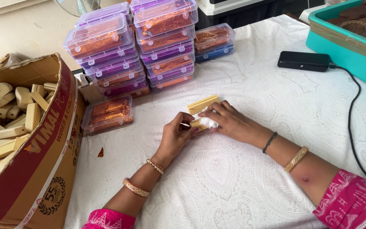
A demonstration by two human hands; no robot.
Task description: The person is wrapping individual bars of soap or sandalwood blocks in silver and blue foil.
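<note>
A small yellow wooden block lies on the white patterned tablecloth at the middle of the table. My left hand grips the near end of a second pale piece just in front of it. My right hand presses a white tuft of cotton against that piece, its fingers curled over it. Both wrists wear gold bangles, and pink sleeves show at the bottom edge.
A cardboard box full of pale wooden blocks stands at the left. Stacks of clear plastic boxes with orange foil contents sit at the back; one box lies alone. A black adapter with cable and a teal tray are at right.
</note>
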